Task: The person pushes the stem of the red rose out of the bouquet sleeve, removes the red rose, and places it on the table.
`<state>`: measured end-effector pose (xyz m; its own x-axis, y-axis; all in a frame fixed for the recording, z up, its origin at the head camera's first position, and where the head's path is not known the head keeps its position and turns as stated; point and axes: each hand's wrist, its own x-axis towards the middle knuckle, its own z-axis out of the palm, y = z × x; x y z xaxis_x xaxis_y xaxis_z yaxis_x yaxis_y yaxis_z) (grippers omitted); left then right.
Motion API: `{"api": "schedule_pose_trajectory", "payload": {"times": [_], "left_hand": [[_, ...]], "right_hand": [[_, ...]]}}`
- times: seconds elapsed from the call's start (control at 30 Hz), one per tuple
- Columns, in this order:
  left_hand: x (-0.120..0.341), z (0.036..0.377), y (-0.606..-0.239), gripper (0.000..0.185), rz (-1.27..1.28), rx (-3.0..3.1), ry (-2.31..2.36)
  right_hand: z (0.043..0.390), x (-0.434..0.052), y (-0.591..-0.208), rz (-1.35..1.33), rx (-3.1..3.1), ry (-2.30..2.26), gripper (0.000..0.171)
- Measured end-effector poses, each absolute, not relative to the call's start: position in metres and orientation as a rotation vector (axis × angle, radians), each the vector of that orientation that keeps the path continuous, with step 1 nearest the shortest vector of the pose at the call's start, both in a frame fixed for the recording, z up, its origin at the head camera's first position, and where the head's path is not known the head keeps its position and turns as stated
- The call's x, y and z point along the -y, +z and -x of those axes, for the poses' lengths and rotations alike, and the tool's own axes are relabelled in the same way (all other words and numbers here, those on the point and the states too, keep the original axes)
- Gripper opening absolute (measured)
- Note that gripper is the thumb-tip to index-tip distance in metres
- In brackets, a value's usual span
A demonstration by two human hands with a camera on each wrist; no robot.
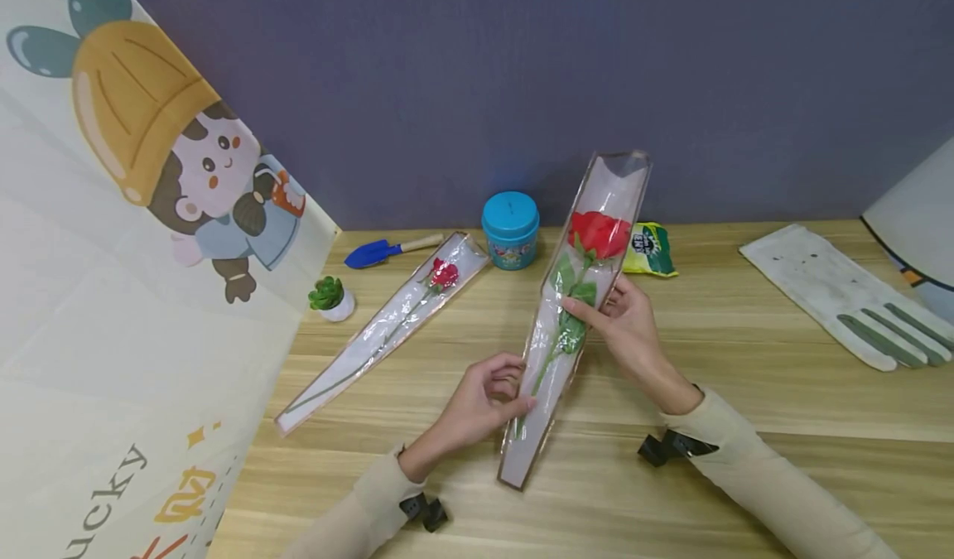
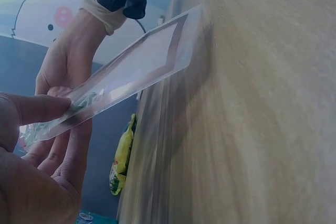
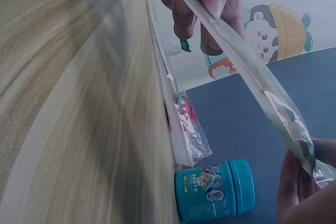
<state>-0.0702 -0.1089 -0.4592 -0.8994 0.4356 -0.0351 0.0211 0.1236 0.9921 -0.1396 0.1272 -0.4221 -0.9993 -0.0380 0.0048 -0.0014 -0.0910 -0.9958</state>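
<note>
Plastic wrapping [image 1: 550, 327], clear at the front, encloses the large red rose [image 1: 570, 333], held up off the wooden table [image 1: 596, 501] with its bloom towards 1 o'clock and the wrapping's narrow end towards 7 o'clock. The left hand [image 1: 484, 402], on the 8 o'clock side, pinches the lower part, thumb on the front, fingers bent at the edge. On the 3 o'clock side, the right hand [image 1: 629, 323] grips higher up, thumb across the front and fingers behind. Further out, a turquoise jar [image 1: 510, 232] stands at 11 o'clock from the rose, and a yellow-green packet [image 1: 650, 250] lies near 1 o'clock. A smaller wrapped rose [image 1: 383, 339] rests at 9 o'clock, with a potted succulent [image 1: 331, 299] beyond it. At 10 o'clock lies a blue trowel [image 1: 383, 252]; well apart at 3 o'clock, a white glove [image 1: 827, 286] with grey-green finger patches.
</note>
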Motion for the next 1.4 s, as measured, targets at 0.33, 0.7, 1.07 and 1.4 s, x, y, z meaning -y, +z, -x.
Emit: {"api": "schedule_pose_trajectory", "payload": {"times": [0.33, 0.7, 1.07, 1.4], "left_hand": [[0.107, 0.072, -0.459, 0.049, -0.467, -2.114, 1.878], [0.104, 0.072, -0.459, 0.052, -0.501, -2.073, 1.924], [0.101, 0.073, -0.461, 0.052, -0.520, -2.079, 1.939], [0.100, 0.074, -0.461, 0.048, -0.494, -2.137, 1.959]], "right_hand": [[0.141, -0.129, -0.422, 0.047, -2.079, -2.336, 0.050], [0.139, -0.130, -0.425, 0.060, -2.169, -2.236, 0.052], [0.132, -0.126, -0.429, 0.129, -2.242, -2.136, 0.064], [0.126, -0.120, -0.437, 0.149, -2.225, -2.086, 0.065]]}}
